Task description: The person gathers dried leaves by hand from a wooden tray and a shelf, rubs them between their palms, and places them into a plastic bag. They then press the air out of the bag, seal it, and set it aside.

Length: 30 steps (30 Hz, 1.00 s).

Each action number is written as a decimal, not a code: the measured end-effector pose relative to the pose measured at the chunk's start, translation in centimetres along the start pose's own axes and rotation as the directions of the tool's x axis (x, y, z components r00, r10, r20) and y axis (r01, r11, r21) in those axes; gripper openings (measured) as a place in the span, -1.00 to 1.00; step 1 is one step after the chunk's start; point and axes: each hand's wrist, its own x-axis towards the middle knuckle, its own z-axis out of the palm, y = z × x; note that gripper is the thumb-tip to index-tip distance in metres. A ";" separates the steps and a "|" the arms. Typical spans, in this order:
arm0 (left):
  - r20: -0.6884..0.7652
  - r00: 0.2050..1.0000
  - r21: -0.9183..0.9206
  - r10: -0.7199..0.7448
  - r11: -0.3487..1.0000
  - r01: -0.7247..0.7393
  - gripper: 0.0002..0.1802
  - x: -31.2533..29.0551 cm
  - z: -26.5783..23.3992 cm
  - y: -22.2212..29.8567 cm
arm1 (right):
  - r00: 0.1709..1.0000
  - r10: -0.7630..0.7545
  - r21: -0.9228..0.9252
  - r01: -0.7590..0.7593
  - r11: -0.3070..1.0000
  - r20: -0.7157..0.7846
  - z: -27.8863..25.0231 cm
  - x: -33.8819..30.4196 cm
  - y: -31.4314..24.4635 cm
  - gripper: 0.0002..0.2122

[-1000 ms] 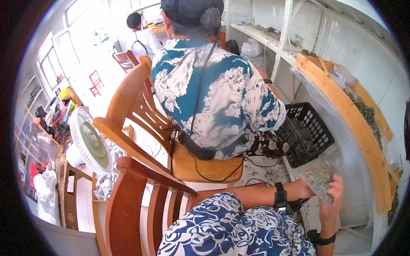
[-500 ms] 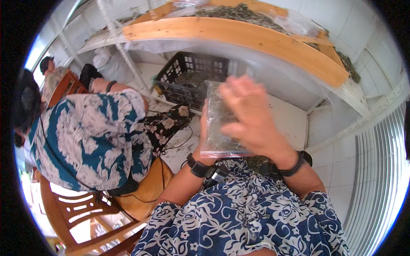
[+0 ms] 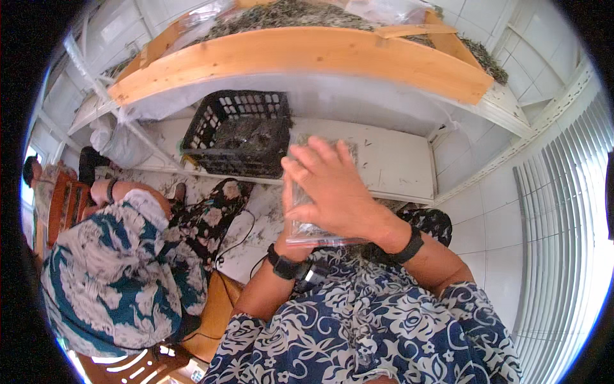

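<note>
A clear plastic bag (image 3: 308, 230) of dried, dark greenish plant bits is held up in front of my chest, a reddish strip along its near edge. My left hand (image 3: 287, 200) holds it from the left and beneath; most of those fingers are hidden behind the bag. Across the top lies my right hand (image 3: 332, 192), palm down with the fingers spread, covering much of the bag. Both wrists wear black bands.
Beyond the bag, a black plastic crate (image 3: 236, 163) with dried plant bits stands on a low white shelf (image 3: 396, 166). Above runs a wooden-sided tray (image 3: 294, 54) heaped with similar material. A person in a patterned shirt (image 3: 115, 262) sits close on my left; another is farther back.
My view has shifted, so the crate and tray sit farther left. My right hand, raised and blurred before, now lies against the bag. My left hand still holds it.
</note>
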 end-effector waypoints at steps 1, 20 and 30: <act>0.050 0.999 -0.022 0.023 1.000 -0.022 -0.29 0.0 0.2 -0.4 | 0.999 0.016 0.025 -0.017 1.000 0.028 0.0 -0.1 0.5 -0.26; -0.192 0.796 -0.302 -0.574 0.806 0.509 -0.23 2.1 0.6 -3.2 | 0.824 0.560 0.757 -0.423 0.498 0.092 -4.5 -6.2 11.8 -0.58; -0.154 0.726 -0.319 -0.670 0.729 0.605 -0.38 1.2 -2.8 -4.8 | 0.788 0.294 0.663 -0.615 0.428 0.541 -4.6 -6.4 12.3 -0.54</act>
